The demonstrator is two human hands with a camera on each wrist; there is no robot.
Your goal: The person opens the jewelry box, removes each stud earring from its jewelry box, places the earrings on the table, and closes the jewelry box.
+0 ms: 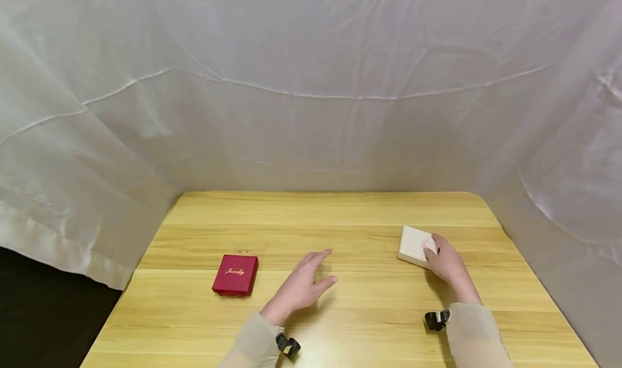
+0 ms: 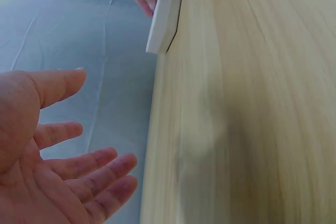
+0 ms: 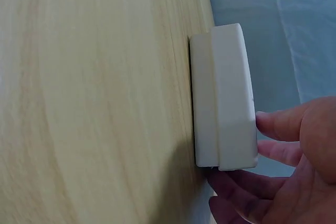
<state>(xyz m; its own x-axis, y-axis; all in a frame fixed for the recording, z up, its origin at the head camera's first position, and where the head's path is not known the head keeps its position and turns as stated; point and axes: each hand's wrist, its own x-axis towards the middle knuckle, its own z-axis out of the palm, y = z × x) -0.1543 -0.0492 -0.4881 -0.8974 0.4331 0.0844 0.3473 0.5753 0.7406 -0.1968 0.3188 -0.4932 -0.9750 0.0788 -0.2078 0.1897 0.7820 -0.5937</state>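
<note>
A small white lidded box (image 1: 415, 245) with a faint pink print on top lies at the right of the table. My right hand (image 1: 445, 261) grips its near right corner, the thumb on the lid and other fingers around the side. From the right wrist view, the white box (image 3: 226, 98) sits flat against the wood with its lid seam showing. My left hand (image 1: 302, 283) hovers over the middle of the table, fingers spread and holding nothing. To its left lies a flat dark red box (image 1: 235, 275) with gold "Jewelry" lettering.
The light wooden table (image 1: 340, 222) has rounded far corners. Pale grey cloth (image 1: 330, 130) hangs behind it and along both sides. A small dark mark shows on the wood just beyond the red box.
</note>
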